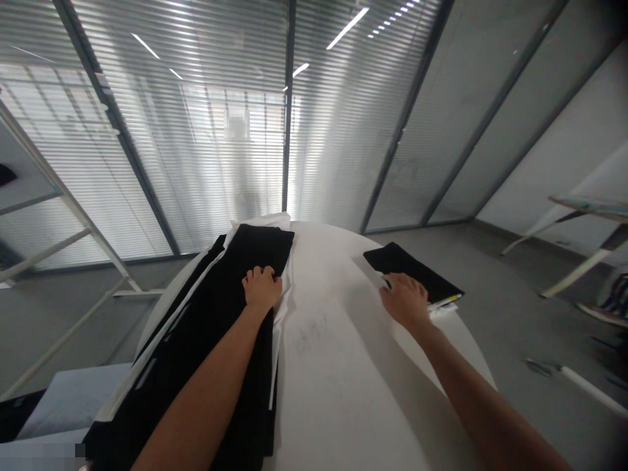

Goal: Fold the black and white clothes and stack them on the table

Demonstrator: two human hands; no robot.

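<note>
On the left of the white table lies a long pile of black cloth (216,294) with white layers showing between and beneath it. My left hand (262,288) rests on the pile near its right edge, fingers bent and closed on the black cloth. Over to the right, my right hand (405,299) is closed at the near left edge of a smaller black piece (417,265). A small white and dark bit shows by its thumb; what the fingers hold is mostly hidden. A yellow and white strip (445,301) sticks out along the small piece's near edge.
The white table (333,366) has a rounded far edge. A pale metal frame (73,209) stands at left, near light-coloured folded cloth (81,399). Glass panels with blinds (226,144) rise behind. At right are another table (593,206) and a white tube-like object (591,389).
</note>
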